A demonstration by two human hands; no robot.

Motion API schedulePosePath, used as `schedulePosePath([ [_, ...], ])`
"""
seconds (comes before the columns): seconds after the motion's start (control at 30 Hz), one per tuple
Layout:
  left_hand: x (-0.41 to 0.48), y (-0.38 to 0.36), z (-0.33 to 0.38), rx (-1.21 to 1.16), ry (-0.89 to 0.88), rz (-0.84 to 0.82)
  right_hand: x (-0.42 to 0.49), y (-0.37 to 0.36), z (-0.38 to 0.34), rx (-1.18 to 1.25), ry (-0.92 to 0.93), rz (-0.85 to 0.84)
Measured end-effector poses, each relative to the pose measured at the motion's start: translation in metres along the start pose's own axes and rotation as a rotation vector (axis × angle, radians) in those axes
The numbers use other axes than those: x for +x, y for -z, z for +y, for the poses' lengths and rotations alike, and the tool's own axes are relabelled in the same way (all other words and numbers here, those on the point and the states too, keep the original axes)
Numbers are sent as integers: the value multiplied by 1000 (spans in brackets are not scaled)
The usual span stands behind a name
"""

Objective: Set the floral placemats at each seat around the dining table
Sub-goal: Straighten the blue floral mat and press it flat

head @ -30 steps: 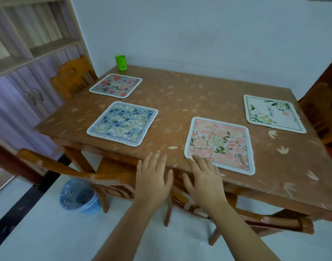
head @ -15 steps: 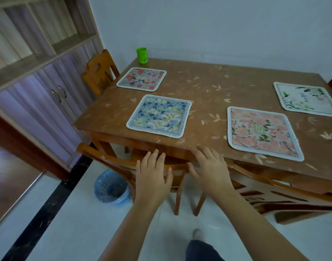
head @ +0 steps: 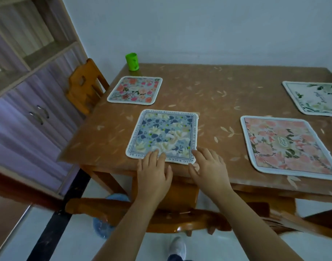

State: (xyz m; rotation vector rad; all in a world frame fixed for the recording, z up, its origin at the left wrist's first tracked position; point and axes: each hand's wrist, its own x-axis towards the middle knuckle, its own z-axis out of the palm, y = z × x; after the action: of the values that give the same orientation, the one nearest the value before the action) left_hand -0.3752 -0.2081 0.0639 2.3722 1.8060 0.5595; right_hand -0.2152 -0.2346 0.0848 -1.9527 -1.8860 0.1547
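Several floral placemats lie flat on the brown dining table (head: 208, 98). A blue and cream placemat (head: 164, 135) sits at the near left seat. My left hand (head: 153, 175) rests flat with its fingertips on that mat's near edge. My right hand (head: 208, 170) touches the mat's near right corner with spread fingers. Neither hand grips anything. A red-flowered placemat (head: 135, 90) lies at the far left. A pink placemat (head: 287, 146) lies at the near right. A white and green placemat (head: 316, 97) is at the far right, cut off by the frame.
A green cup (head: 132, 61) stands at the table's far left corner. One wooden chair (head: 84, 85) is tucked in at the left side, another chair (head: 161, 217) is just below my hands. A blue wastebasket (head: 103, 227) sits on the floor. A cabinet (head: 29, 102) lines the left wall.
I have shifted left along the table. Both hands moved from the table's near edge by the pink placemat onto the near edge of the blue placemat.
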Motion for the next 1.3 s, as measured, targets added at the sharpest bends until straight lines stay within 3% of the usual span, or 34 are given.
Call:
schedulePosePath([
  [0.7, 83, -92, -96, -61, -181, -289, 75, -117, 22, -13, -61, -296],
  [0.8, 81, -101, -107, -78, -258, -246, 72, -129, 23, 19, -85, -325],
  [1.1, 87, -110, -120, -232, -171, -186, 72, -139, 29, 93, -99, -213],
  [1.3, 89, -107, -121, -283, -143, -186, 74, -142, 33, 147, -113, -226],
])
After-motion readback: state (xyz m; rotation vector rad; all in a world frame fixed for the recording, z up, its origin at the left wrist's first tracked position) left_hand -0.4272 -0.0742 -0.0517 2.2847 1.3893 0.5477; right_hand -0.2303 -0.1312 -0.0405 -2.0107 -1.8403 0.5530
